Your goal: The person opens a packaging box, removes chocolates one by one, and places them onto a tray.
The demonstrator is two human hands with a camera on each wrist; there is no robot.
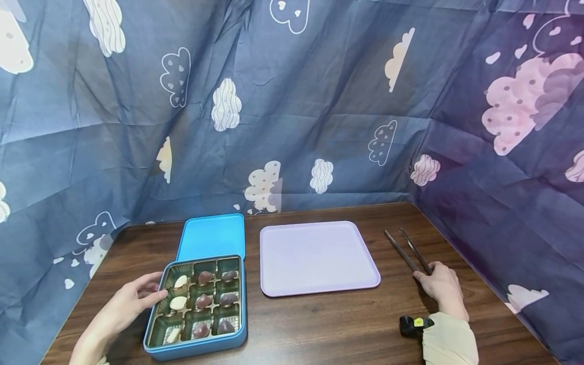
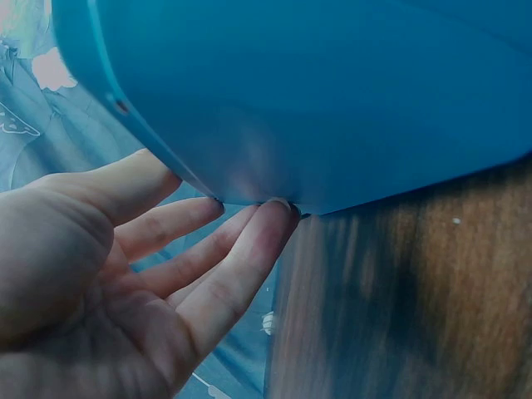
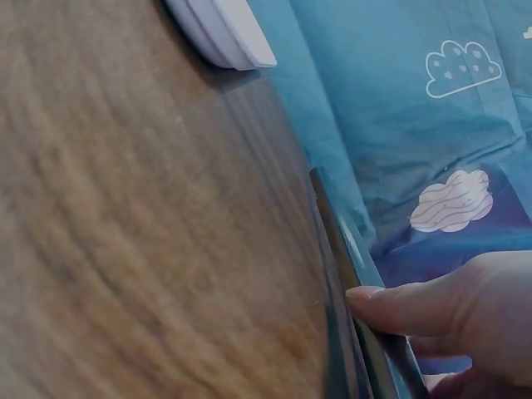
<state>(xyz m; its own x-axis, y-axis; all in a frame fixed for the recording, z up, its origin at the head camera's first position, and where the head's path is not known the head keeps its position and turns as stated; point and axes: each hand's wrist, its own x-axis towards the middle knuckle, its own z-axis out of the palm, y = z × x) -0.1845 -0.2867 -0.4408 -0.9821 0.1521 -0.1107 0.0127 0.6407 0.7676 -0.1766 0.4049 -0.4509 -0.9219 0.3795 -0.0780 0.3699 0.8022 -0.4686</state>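
A blue square tin [image 1: 241, 324] stands at the left, its gold insert divided into compartments with several chocolates, pale ones at the left and brown or dark ones in the middle and right. My left hand [image 1: 130, 303] holds the tin's left side, thumb over the rim; in the left wrist view its fingertips [image 2: 270, 220] touch the blue wall's edge. Metal tongs [image 1: 401, 252] lie low over the table at the right, their arms spread and pointing away. My right hand [image 1: 441, 286] grips their near end, and the right wrist view shows the thumb pressed on the metal.
A pale purple tray [image 1: 319, 258] lies between the tin and the tongs. Behind the tin is a bright blue lid [image 1: 212, 235]. Blue cloth with cloud prints [image 1: 292, 111] hangs round the back and sides of the brown wooden table [image 1: 310, 329].
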